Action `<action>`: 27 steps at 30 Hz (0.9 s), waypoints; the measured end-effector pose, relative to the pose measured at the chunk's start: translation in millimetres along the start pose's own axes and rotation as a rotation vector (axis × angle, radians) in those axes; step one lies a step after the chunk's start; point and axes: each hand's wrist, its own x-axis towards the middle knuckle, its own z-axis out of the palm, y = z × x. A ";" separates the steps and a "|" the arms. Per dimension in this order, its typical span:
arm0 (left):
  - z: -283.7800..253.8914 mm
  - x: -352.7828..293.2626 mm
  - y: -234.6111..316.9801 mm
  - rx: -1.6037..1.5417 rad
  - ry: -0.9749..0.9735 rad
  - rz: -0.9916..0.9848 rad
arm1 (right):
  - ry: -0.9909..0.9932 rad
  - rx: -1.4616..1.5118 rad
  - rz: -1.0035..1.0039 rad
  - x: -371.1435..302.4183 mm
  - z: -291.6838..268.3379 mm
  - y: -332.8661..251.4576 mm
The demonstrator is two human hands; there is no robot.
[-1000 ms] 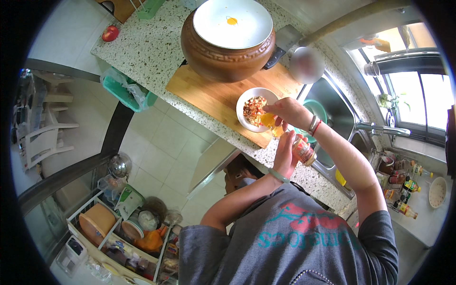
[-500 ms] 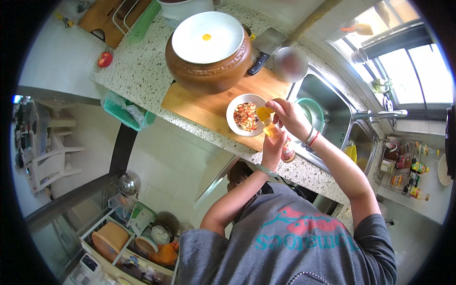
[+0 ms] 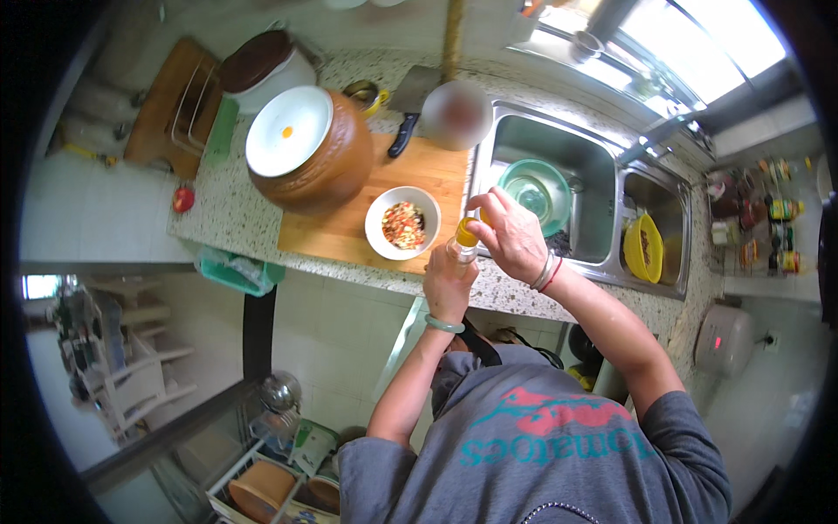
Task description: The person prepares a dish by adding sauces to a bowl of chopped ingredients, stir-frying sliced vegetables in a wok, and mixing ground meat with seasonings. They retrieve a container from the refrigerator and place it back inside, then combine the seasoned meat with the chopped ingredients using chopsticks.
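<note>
My left hand (image 3: 449, 284), with a pale green bangle at its wrist, is wrapped round a small clear bottle (image 3: 463, 250). On the bottle's neck sits a yellow cap (image 3: 469, 230). My right hand (image 3: 513, 240) pinches this cap between thumb and fingers; a silver bracelet and red cord circle that wrist. Just left of both hands, a white bowl (image 3: 374, 229) of chopped red and pale bits (image 3: 404, 225) stands on the wooden cutting board (image 3: 314, 237). My left hand hides most of the bottle's body.
A brown crock (image 3: 336, 166) with a white lid (image 3: 278, 133) stands at the board's left. A cleaver (image 3: 407, 131) lies behind the bowl, beside a blurred round dish (image 3: 456, 115). Right of these, the steel sink (image 3: 559, 131) holds a green basin (image 3: 559, 188) and yellow basket (image 3: 644, 249).
The view has shifted, showing more of the sink. Both hands have drawn back from the bowl's edge. The yellow cap, beside the bottle over the bowl's rim before, now sits on its neck.
</note>
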 end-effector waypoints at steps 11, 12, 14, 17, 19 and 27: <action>89.2 -35.8 121.1 0.099 -0.470 0.380 | 0.215 -0.192 0.315 -169.4 -118.5 41.9; 105.3 -38.2 142.1 0.028 -0.501 0.439 | 0.338 -0.078 0.272 -188.6 -137.9 47.9; 135.7 -37.8 196.3 -0.152 -0.658 0.398 | 0.490 0.134 0.304 -218.9 -184.3 47.4; 180.0 -44.0 256.6 -0.552 -0.934 0.233 | 0.579 0.233 0.300 -253.7 -242.0 54.0; 209.7 -45.9 289.3 -0.654 -1.049 0.294 | 0.634 0.183 0.320 -269.4 -278.5 57.8; 334.2 -22.0 430.3 -1.160 -1.041 0.263 | 0.991 0.005 0.323 -287.0 -441.3 101.7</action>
